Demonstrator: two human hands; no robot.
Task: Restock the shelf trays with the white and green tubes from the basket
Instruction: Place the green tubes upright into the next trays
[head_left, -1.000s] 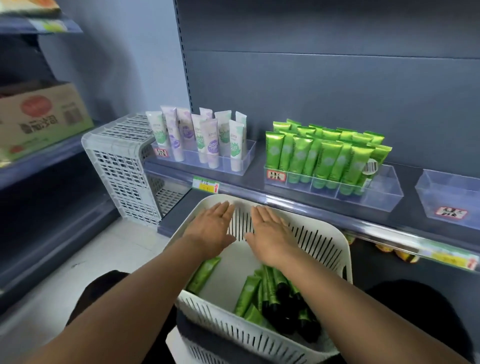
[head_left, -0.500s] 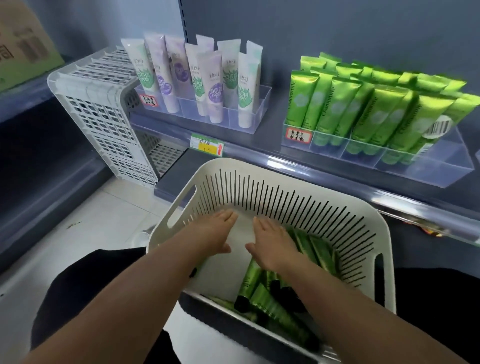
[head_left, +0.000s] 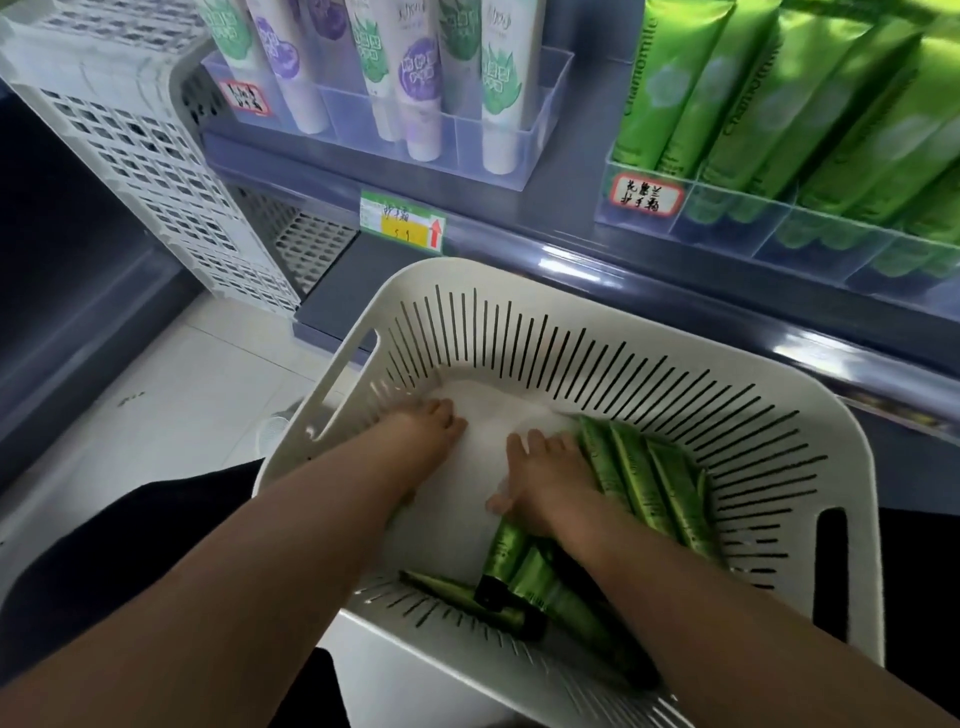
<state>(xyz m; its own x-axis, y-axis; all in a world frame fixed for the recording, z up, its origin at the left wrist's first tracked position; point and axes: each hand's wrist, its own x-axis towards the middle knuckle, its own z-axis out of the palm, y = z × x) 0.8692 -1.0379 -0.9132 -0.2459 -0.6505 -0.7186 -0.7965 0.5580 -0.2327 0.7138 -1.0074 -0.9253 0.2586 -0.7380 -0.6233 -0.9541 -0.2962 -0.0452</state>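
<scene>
1. The right hand (head_left: 545, 475) is down in the basket (head_left: 831, 467), fingers spread flat and holding nothing; its outer edge touches the nearest of the green tubes (head_left: 644, 483).
2. Those tubes lie side by side at the hand's 3 o'clock, long axes running from 11 to 5 o'clock, crimped ends toward the shelf.
3. More green tubes lie under and behind the right wrist, at 6 o'clock, black caps toward the near wall.
4. The left hand (head_left: 421, 434) rests on the bare basket floor at 9 o'clock of the right, fingers loosely bent, gripping nothing I can see. No tube lies beside it.
5. The right hand is the nearer, so I judge it the one to pick up.
6. The green tray (head_left: 727, 223) stands on the shelf at 1 o'clock, well apart; the white tray (head_left: 524, 156) at 12.
</scene>
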